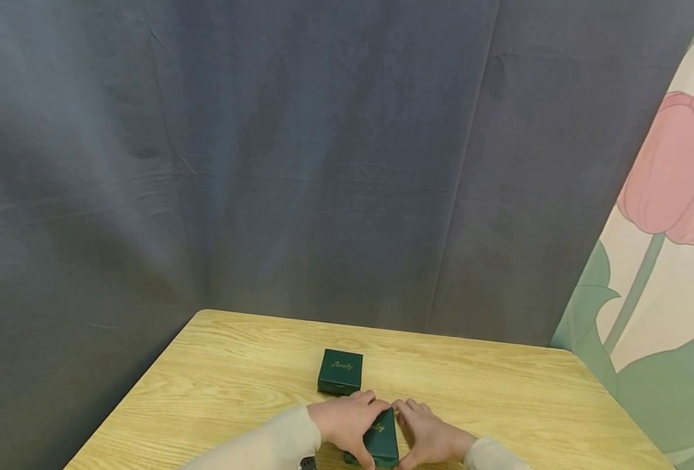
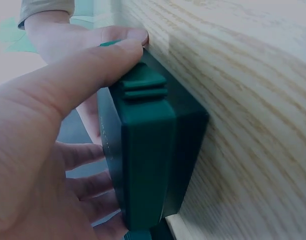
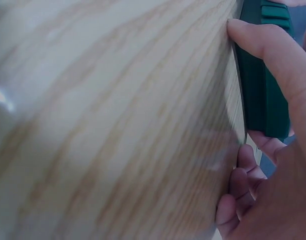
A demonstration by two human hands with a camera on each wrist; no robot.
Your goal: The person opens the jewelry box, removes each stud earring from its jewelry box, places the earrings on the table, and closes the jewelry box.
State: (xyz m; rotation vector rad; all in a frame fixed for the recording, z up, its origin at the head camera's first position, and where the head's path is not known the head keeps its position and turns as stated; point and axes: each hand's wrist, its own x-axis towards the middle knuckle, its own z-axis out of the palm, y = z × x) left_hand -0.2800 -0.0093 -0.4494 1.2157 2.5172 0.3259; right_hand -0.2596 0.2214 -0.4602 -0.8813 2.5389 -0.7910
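Observation:
A dark green jewelry box point(image 1: 384, 440) with gold script on its lid lies on the wooden table near its front, between both hands. My left hand point(image 1: 347, 421) spans the lid from the left, thumb at the near edge beside a ridged latch tab point(image 2: 143, 87) and fingers at the far edge. From the right, my right hand point(image 1: 431, 434) brackets the same box, its thumb point(image 3: 273, 42) at the near lower edge and index finger at the far corner. The lid sits down on the base. A second green jewelry box point(image 1: 341, 370) stands just beyond the left hand.
The light wood-grain table point(image 1: 252, 365) has rounded far corners. Behind it hangs a dark grey-blue curtain point(image 1: 323, 163). A wall with a painted pink tulip point(image 1: 676, 176) rises on the right.

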